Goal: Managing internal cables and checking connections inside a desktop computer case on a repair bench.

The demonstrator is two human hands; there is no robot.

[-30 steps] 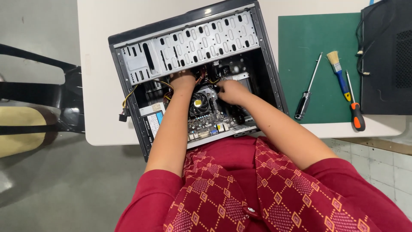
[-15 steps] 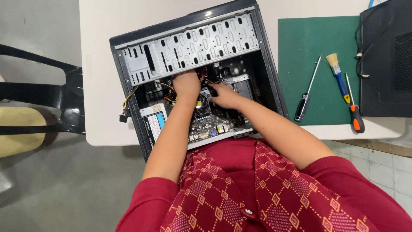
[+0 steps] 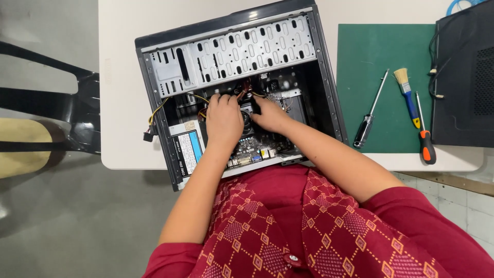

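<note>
An open black computer case (image 3: 154, 123) lies on its side on the white table (image 3: 123, 77). Both my hands are inside it, over the motherboard (image 3: 252, 149). My left hand (image 3: 224, 118) and my right hand (image 3: 270, 114) press in from either side of the black cooler fan (image 3: 247, 116), fingers curled on it. The fan is mostly hidden between them. Yellow and red cables (image 3: 198, 98) run just above my fingers. The power supply (image 3: 185, 152) sits left of my left wrist.
A green cutting mat (image 3: 381, 51) lies right of the case with a black-handled screwdriver (image 3: 369, 116), a blue-handled brush (image 3: 405, 95) and an orange-handled screwdriver (image 3: 424, 136). A black box (image 3: 463, 77) stands at the far right. A black chair (image 3: 56, 118) is at the left.
Both hands have closed in on the cooler fan at the middle of the board. My right hand has shifted left and my left hand slightly down.
</note>
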